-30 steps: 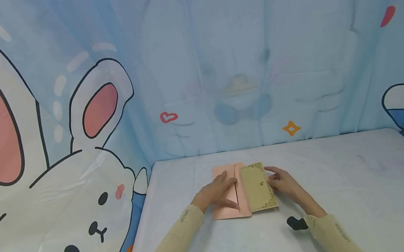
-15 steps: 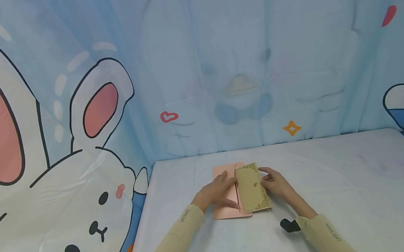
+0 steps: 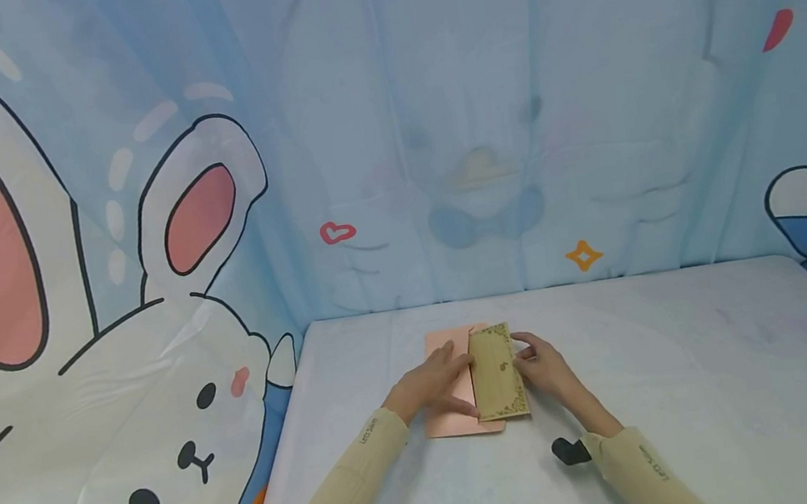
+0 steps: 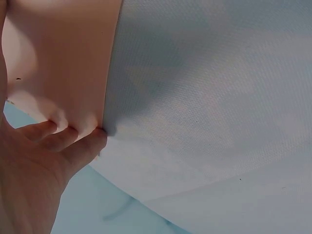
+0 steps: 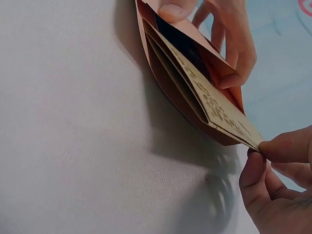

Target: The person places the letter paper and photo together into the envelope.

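Note:
A pink envelope [image 3: 451, 426] lies on the white table, its mouth facing right. My left hand [image 3: 427, 385] rests across it and grips it at the opening; in the right wrist view its thumb and a bent finger are at the raised upper panel [image 5: 195, 30], and the mouth gapes. In the left wrist view, several fingertips bear on the envelope's edge [image 4: 68, 58]. My right hand [image 3: 548, 370] pinches the right edge of a beige folded card [image 3: 497, 371] with a brown ornamental border. The card's left end sits at the gaping mouth, between the dark-lined panels.
The white tabletop [image 3: 692, 385] runs wide to the right of the hands. Behind it hangs a blue curtain [image 3: 623, 132] with cartoon rabbit drawings. A black piece [image 3: 570, 452] sticks out by the right sleeve.
My right hand has moved left with the card, which now covers more of the envelope's right side in the head view. My left hand and the envelope have stayed in place.

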Motion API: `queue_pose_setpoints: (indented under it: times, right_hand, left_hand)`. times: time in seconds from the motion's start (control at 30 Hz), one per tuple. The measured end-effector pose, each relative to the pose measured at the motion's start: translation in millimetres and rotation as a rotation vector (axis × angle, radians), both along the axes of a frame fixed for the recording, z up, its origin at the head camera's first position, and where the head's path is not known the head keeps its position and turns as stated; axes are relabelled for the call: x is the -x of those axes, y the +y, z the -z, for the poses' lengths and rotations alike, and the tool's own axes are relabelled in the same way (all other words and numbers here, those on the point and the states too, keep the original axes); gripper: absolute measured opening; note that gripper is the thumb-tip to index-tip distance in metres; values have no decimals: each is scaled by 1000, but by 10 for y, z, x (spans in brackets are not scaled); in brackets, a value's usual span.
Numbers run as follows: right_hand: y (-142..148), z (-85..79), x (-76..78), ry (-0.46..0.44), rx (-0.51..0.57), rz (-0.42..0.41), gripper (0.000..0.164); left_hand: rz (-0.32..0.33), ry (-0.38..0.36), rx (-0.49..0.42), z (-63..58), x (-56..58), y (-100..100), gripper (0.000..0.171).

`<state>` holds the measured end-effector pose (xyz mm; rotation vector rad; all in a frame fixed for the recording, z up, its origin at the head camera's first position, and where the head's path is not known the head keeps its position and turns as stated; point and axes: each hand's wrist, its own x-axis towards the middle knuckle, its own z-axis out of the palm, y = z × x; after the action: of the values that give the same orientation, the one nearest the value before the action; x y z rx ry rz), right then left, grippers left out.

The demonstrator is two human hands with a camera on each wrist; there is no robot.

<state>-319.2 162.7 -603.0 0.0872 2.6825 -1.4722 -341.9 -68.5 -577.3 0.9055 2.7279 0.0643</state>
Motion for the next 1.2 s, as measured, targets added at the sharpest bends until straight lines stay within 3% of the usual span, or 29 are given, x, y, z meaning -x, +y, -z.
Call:
queue_pose_setpoints:
  times: [0.53, 0.87, 1.2]
  right_hand:
    - [32, -16, 5, 52, -79, -24, 50]
    - [-68, -19, 14, 114, -56, -62, 48]
    - [-181, 11, 38, 84, -42, -34, 50]
  left_hand:
    - [-3, -13, -1, 8, 0, -8, 100]
    - [-4, -12, 9, 47, 31, 1, 97]
    - [1, -4, 13, 46, 31, 13, 96]
